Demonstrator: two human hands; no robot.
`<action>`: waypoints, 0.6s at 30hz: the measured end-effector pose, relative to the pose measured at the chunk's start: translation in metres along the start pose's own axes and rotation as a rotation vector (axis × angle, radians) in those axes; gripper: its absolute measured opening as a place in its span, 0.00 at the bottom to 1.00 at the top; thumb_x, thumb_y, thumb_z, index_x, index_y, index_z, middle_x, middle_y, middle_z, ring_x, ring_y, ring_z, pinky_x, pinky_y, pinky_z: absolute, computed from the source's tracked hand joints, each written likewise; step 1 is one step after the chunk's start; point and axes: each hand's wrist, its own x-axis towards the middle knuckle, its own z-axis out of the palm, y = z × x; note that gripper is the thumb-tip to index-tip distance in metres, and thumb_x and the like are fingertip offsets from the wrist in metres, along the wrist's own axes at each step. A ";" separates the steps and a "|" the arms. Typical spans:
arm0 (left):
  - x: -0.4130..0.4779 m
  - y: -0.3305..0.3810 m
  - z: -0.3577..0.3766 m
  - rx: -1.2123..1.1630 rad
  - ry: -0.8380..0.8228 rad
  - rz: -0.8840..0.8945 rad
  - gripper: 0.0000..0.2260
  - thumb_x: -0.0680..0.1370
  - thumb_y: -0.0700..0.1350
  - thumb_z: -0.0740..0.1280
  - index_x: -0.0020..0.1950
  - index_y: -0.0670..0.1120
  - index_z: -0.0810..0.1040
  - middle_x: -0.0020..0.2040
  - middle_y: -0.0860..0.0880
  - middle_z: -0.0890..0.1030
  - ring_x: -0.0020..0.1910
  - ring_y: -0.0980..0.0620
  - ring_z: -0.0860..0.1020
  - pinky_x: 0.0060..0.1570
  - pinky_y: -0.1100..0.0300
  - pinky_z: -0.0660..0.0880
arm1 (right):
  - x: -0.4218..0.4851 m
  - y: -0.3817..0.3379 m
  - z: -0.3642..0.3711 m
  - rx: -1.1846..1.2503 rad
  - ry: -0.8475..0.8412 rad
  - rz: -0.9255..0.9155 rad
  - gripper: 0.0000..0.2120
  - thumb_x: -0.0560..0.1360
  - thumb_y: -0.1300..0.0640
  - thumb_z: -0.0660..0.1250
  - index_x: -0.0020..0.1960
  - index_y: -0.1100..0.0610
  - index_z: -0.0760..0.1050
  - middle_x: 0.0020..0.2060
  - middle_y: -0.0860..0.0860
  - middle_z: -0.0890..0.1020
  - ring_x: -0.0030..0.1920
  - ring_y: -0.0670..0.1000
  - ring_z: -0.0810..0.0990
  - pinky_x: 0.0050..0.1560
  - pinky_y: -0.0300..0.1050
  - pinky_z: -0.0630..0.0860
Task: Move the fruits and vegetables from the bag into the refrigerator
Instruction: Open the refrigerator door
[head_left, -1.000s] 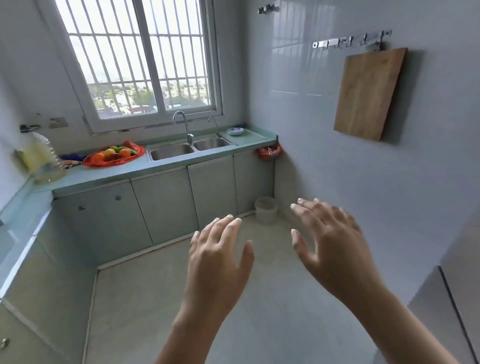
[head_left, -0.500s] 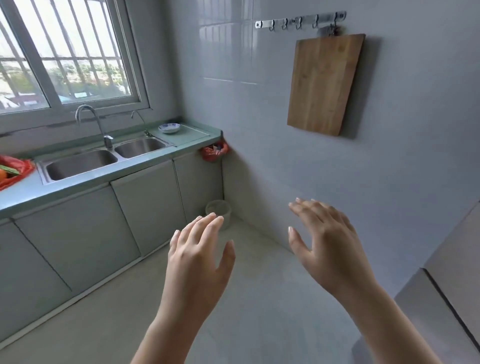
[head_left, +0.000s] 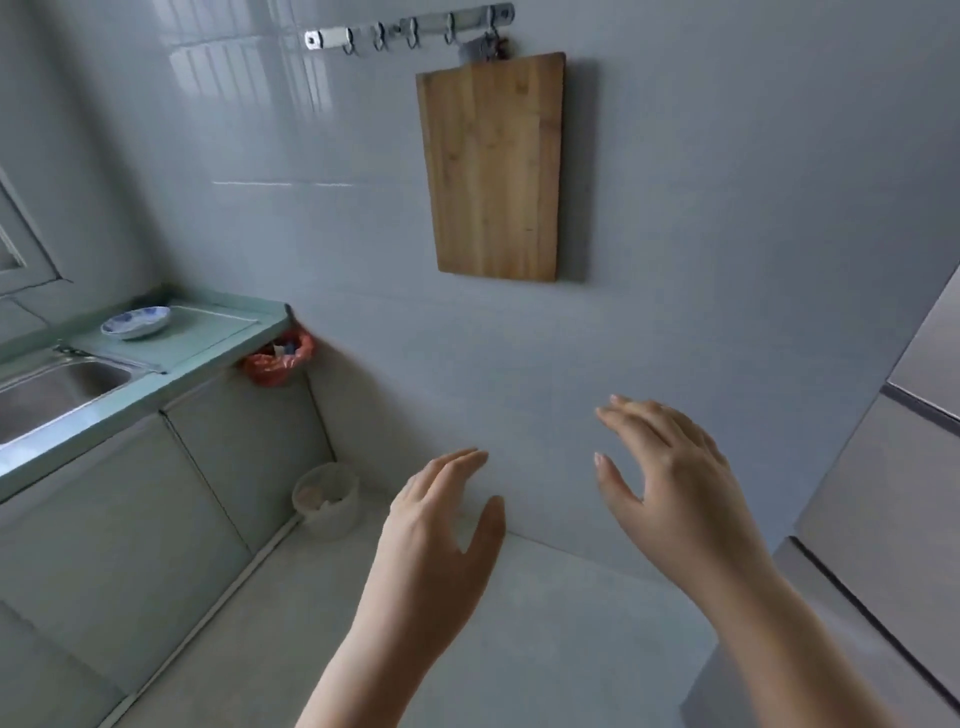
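Right beside right hand (head_left: 670, 483): refrigerator (head_left: 883, 467).

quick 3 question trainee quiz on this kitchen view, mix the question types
1. True or false: both hands are empty.
2. Where does the wooden cutting board hang? A) from the hook rail B) on the cabinet door C) over the sink
3. Fill in: the small blue-patterned dish sits on the ____.

Key:
1. True: the left hand and right hand are open and hold nothing.
2. A: the cutting board hangs from the hook rail.
3. Countertop, under the dish.
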 end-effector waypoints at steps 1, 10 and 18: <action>0.016 -0.003 0.010 -0.015 -0.027 0.013 0.22 0.72 0.57 0.57 0.61 0.49 0.76 0.57 0.60 0.74 0.59 0.55 0.74 0.60 0.65 0.66 | 0.010 0.012 0.008 -0.007 0.014 0.033 0.22 0.71 0.49 0.55 0.56 0.61 0.77 0.54 0.56 0.81 0.56 0.57 0.78 0.55 0.58 0.75; 0.191 0.013 0.093 -0.132 -0.153 0.183 0.15 0.76 0.45 0.66 0.62 0.50 0.75 0.55 0.63 0.72 0.54 0.66 0.69 0.52 0.84 0.58 | 0.104 0.100 0.044 -0.128 0.129 0.141 0.21 0.72 0.50 0.56 0.55 0.62 0.78 0.54 0.57 0.81 0.56 0.59 0.78 0.53 0.60 0.75; 0.250 0.022 0.179 -0.442 -0.357 0.258 0.13 0.75 0.43 0.66 0.59 0.51 0.76 0.53 0.69 0.72 0.52 0.79 0.67 0.50 0.84 0.59 | 0.123 0.157 0.043 -0.333 0.121 0.295 0.21 0.72 0.51 0.56 0.54 0.62 0.78 0.53 0.57 0.81 0.55 0.60 0.79 0.52 0.60 0.76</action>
